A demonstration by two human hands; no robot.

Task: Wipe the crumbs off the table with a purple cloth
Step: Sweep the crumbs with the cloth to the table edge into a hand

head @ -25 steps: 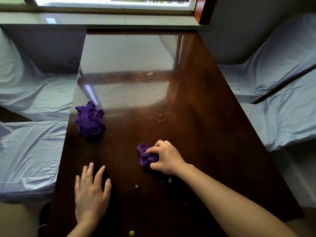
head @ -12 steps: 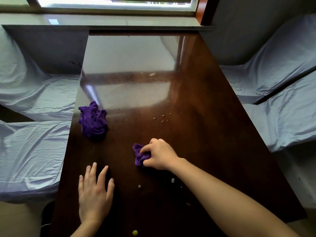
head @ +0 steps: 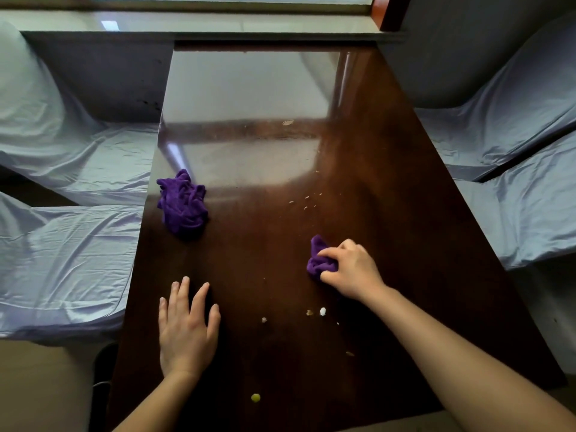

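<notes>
My right hand (head: pixel 350 269) is closed around a small bunched purple cloth (head: pixel 318 258) pressed on the dark wooden table (head: pixel 389 188). My left hand (head: pixel 186 328) lies flat on the table, fingers spread, holding nothing. Pale crumbs (head: pixel 323 311) lie just below the cloth, more small crumbs (head: pixel 307 202) sit above it, and a yellow-green bit (head: pixel 255 397) rests near the front edge. A second, larger crumpled purple cloth (head: pixel 183 204) lies near the table's left edge.
Seats draped in pale blue fabric flank the table, on the left (head: pixel 62 244) and on the right (head: pixel 523 188). A window sill (head: pixel 218 24) runs along the far end. One flat crumb (head: pixel 287 122) lies far up the table.
My right hand has slid the small cloth to the right across the table, after a short move left. My left hand has stayed flat in place.
</notes>
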